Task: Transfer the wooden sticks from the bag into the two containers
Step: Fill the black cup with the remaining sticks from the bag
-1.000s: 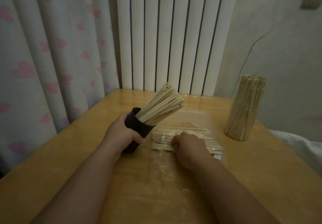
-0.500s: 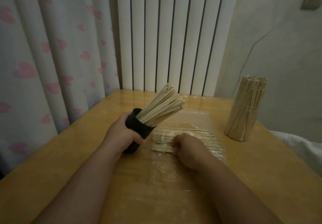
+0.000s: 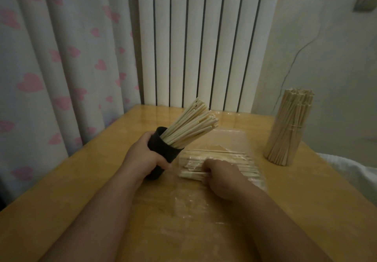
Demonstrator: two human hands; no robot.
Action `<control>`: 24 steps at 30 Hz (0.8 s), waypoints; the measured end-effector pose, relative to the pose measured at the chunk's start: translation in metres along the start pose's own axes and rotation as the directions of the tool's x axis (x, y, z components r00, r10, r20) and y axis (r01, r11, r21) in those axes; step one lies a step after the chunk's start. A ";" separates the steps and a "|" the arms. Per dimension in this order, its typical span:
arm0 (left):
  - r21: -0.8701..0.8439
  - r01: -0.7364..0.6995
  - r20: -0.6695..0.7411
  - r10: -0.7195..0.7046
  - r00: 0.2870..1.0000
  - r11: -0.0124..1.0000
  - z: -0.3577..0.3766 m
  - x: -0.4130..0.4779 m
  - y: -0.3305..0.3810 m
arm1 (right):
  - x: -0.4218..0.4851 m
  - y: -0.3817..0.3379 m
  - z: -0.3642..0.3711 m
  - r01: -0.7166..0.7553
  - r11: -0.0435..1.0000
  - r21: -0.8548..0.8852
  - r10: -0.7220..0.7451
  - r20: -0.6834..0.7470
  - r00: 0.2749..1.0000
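Head view looks down along two bare forearms onto a wooden table (image 3: 77, 182). The left hand (image 3: 145, 156) grips a black container (image 3: 164, 151), fingers and thumb wrapped round its wall. The container is tilted, its mouth turned toward 2 o'clock and its base touching the table. A thick bundle of wooden sticks (image 3: 191, 128) fans out of that mouth toward 2 o'clock.

Just beside the container, at its 3 o'clock, a clear plastic bag (image 3: 226, 139) lies flat on the table, and its crinkled film runs on toward 6 o'clock between the forearms. A loose pile of sticks (image 3: 230, 157) lies in it, running from 9 to 3 o'clock.

The right hand (image 3: 222, 177) rests knuckles up on the 7 o'clock corner of that pile. Its fingers curl down onto the stick ends, but the fingertips are hidden under the hand, so I cannot tell whether they pinch any sticks or only press on them.

At 2 o'clock from the right hand, well apart from the bag, a clear container (image 3: 285, 139) stands upright near the table's edge, packed with sticks that rise above it.

Behind the table at 12 o'clock stands a white ribbed radiator (image 3: 193, 41). A pale curtain (image 3: 61, 57) printed with pink hearts hangs at 10 o'clock. A plain wall (image 3: 326, 47) rises at 2 o'clock, and white cloth (image 3: 355, 172) shows at 3 o'clock.
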State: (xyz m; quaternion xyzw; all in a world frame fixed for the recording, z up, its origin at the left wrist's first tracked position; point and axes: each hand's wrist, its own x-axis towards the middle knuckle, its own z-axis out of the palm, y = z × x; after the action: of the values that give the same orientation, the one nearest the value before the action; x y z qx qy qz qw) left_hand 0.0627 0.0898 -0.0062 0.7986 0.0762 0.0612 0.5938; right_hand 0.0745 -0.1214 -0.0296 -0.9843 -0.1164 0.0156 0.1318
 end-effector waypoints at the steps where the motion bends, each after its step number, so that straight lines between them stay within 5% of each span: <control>1: -0.001 -0.002 -0.001 0.002 1.000 1.000 0.000 0.000 0.000 | 0.000 0.000 0.000 0.000 1.000 0.009 0.000 0.014 1.000; 17: -0.020 0.001 0.005 -0.001 1.000 1.000 0.000 0.001 -0.001 | -0.011 -0.011 -0.006 0.085 0.982 -0.166 -0.085 0.010 0.996; 24: -0.055 0.014 0.015 -0.013 1.000 0.998 -0.002 0.001 -0.002 | -0.025 -0.024 -0.024 0.091 0.983 -0.159 -0.115 -0.148 0.982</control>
State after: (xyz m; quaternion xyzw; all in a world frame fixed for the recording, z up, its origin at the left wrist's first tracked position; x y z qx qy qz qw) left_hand 0.0631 0.0925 -0.0074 0.7817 0.0756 0.0536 0.6167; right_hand 0.0460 -0.1108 -0.0005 -0.9822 -0.1576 -0.0777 0.0660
